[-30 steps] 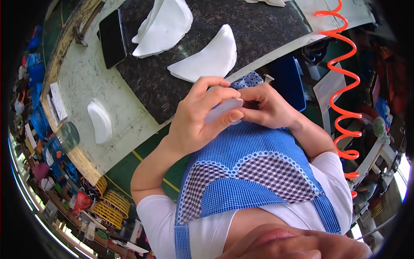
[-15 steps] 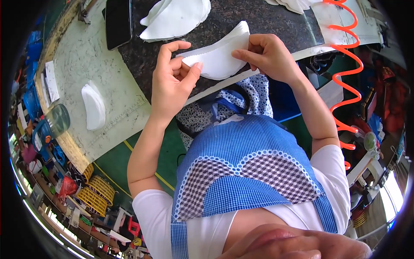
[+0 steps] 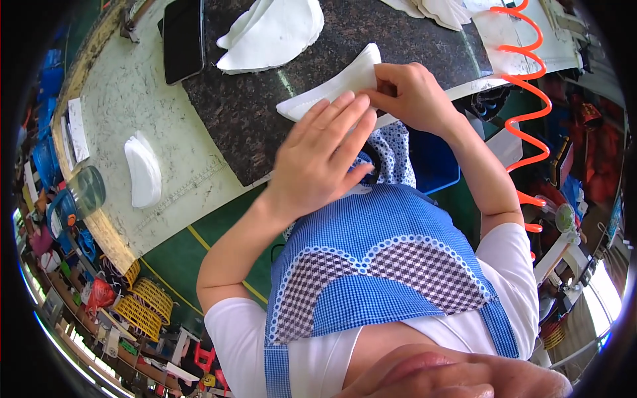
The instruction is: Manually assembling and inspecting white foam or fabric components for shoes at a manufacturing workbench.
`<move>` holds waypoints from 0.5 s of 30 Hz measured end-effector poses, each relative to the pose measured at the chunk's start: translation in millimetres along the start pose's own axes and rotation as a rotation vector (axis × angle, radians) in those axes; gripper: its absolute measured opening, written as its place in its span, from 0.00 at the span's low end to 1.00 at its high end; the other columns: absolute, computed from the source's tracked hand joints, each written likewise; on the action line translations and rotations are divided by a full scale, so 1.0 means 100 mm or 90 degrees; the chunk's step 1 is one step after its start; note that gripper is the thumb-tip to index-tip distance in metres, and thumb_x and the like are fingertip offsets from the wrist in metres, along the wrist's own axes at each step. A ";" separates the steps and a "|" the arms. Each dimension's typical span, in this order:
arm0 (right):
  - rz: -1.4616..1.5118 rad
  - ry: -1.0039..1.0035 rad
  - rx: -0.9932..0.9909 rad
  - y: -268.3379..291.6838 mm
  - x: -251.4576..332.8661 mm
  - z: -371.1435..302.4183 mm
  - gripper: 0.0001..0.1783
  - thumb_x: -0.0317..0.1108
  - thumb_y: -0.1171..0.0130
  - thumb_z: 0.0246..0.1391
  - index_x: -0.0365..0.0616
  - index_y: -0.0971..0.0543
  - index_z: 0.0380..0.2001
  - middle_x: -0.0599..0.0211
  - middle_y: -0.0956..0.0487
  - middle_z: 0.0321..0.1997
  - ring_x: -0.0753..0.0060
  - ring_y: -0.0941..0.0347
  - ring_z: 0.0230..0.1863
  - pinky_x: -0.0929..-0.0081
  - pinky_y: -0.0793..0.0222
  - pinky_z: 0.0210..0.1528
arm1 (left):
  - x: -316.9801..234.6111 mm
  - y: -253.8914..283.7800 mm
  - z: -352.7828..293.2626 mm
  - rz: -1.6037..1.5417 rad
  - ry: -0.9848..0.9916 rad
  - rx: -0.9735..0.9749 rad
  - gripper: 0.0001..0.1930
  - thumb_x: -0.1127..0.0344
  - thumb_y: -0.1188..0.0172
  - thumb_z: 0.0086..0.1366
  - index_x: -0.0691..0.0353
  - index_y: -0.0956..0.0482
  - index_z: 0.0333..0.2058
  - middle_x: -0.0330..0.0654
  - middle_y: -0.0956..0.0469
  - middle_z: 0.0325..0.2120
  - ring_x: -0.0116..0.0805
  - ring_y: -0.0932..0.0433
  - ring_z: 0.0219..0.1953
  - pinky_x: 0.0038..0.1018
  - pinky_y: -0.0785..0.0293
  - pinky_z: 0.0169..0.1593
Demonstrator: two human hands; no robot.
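A white crescent-shaped fabric piece (image 3: 342, 79) lies at the near edge of the dark speckled slab, its upper edge curving up to the right. My right hand (image 3: 413, 96) pinches it near its right end between thumb and fingers. My left hand (image 3: 324, 149) is open, fingers stretched out together and laid along the piece's near edge, covering part of it. Beyond it rests a stack of similar white pieces (image 3: 272, 34). A smaller pile of white crescents (image 3: 143, 171) sits on the pale board at the left.
A black phone (image 3: 184, 41) lies left of the large stack, on the edge of the dark slab (image 3: 229, 126). More off-white pieces (image 3: 441, 12) are at the far right. An orange coiled hose (image 3: 543, 109) hangs on the right. A clear jar (image 3: 88, 189) stands by the board's left edge.
My left hand has gone from pinching the left end to lying flat along the near edge, moving right and nearer. The piece now looks narrower. My right hand still holds its right end.
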State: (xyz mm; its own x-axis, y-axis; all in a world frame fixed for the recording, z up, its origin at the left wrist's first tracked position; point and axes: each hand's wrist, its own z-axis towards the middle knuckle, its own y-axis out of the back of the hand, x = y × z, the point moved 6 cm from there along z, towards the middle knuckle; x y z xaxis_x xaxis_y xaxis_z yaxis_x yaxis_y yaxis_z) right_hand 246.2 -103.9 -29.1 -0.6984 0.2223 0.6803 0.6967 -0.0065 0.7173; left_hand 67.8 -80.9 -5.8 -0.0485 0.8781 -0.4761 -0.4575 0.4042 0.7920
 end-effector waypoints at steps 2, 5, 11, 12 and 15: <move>-0.161 0.062 -0.092 0.03 0.01 0.01 0.22 0.49 0.34 0.53 0.41 0.23 0.21 0.61 0.23 0.17 0.59 0.23 0.19 0.64 0.29 0.23 | 0.03 -0.25 -0.02 0.015 0.049 0.077 0.38 0.56 0.29 0.53 0.64 0.32 0.60 0.51 0.34 0.62 0.45 0.35 0.65 0.40 0.39 0.66; -0.408 -0.039 -0.136 0.31 -0.04 0.11 0.24 0.53 0.35 0.53 0.41 0.23 0.22 0.63 0.23 0.16 0.56 0.23 0.19 0.62 0.28 0.23 | 0.13 -0.41 -0.09 0.063 0.088 0.117 0.43 0.56 0.29 0.51 0.61 0.37 0.64 0.50 0.40 0.66 0.45 0.42 0.69 0.42 0.46 0.70; 0.168 0.097 -0.199 0.20 0.00 0.05 0.09 0.33 0.35 0.57 0.39 0.23 0.34 0.67 0.22 0.29 0.79 0.25 0.34 0.77 0.29 0.38 | 0.14 -0.29 -0.37 0.118 0.066 -0.104 0.18 0.64 0.42 0.61 0.51 0.28 0.51 0.45 0.32 0.60 0.44 0.32 0.60 0.42 0.35 0.57; 0.192 0.070 -0.190 0.17 -0.07 0.02 0.07 0.32 0.37 0.59 0.39 0.22 0.35 0.70 0.22 0.30 0.82 0.26 0.35 0.79 0.30 0.38 | 0.12 -0.31 -0.37 0.127 0.044 -0.077 0.14 0.64 0.43 0.61 0.51 0.27 0.46 0.45 0.31 0.59 0.44 0.31 0.59 0.41 0.34 0.54; 0.230 0.031 -0.156 0.12 -0.30 0.00 0.06 0.30 0.43 0.64 0.38 0.22 0.37 0.72 0.21 0.31 0.84 0.27 0.34 0.84 0.33 0.38 | 0.12 -0.17 -0.56 0.094 -0.002 -0.123 0.10 0.63 0.41 0.60 0.49 0.22 0.41 0.35 0.23 0.50 0.33 0.27 0.54 0.36 0.34 0.53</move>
State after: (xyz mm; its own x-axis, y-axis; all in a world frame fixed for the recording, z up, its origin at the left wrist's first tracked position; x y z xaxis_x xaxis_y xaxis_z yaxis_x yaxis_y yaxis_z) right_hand 275.7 -111.1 -40.8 -0.4284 0.1166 0.8961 0.8424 -0.3072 0.4427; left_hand 24.9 -91.8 -45.9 -0.1252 0.9246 -0.3598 -0.6071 0.2155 0.7649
